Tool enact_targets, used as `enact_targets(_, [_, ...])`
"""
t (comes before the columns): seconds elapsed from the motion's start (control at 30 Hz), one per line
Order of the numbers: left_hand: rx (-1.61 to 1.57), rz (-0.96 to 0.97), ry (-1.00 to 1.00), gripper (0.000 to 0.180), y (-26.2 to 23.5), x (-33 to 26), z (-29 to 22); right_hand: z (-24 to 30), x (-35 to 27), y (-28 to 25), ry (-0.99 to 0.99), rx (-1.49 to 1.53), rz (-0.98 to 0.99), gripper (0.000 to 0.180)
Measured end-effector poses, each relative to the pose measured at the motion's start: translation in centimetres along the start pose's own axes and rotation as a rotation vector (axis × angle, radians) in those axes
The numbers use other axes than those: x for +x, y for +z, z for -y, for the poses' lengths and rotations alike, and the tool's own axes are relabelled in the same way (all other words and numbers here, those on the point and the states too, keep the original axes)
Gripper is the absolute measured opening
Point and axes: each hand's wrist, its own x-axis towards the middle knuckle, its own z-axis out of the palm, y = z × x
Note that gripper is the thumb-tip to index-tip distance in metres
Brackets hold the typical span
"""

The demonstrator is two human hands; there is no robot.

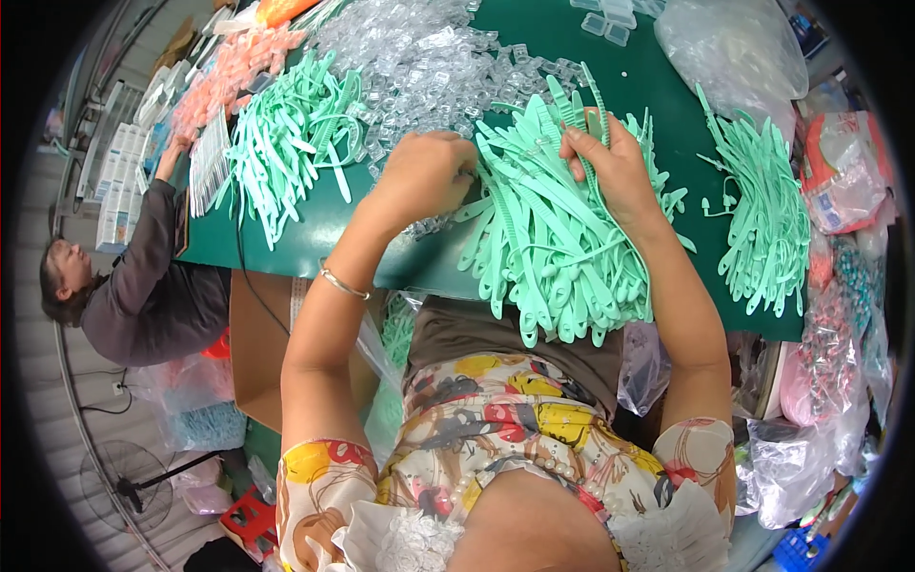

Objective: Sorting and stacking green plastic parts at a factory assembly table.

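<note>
A big heap of mint-green ridged plastic straps (562, 238) lies at the near edge of the table in front of me. My right hand (610, 162) is above the heap's right side, its thumb and fingers closed on a mint-green strap (593, 105) that points up and away. My left hand (429, 176) is beside the heap's left edge, at the near side of a wide pile of small clear plastic pieces (419, 71). Its fingers are curled closed, and whatever they may hold is hidden.
More green straps lie in bundles at the left (286, 133) and right (758, 214) of the dark green table (315, 238). Beyond the left bundle are orange pieces (233, 81). A clear plastic bag (729, 57) stands far right. A co-worker (143, 276) reaches in at the left.
</note>
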Motion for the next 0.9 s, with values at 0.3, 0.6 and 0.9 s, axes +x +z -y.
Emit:
enact_targets(0.3, [-0.915, -0.347, -0.201, 0.012, 0.3, 2.6, -2.4, 0.3, -0.2, -0.2, 0.069, 0.07, -0.007, 0.017])
enact_targets(0.6, [-0.778, -0.599, -0.147, 0.013, 1.3, 3.8, -3.9, 0.6, -0.3, -0.2, 0.077, 0.031, -0.018, 0.027])
enact_targets(0.9, [-0.633, -0.671, -0.107, 0.015, 1.2, 3.8, -4.3, 0.6, -0.4, 0.0, 0.042, -0.072, -0.034, 0.025])
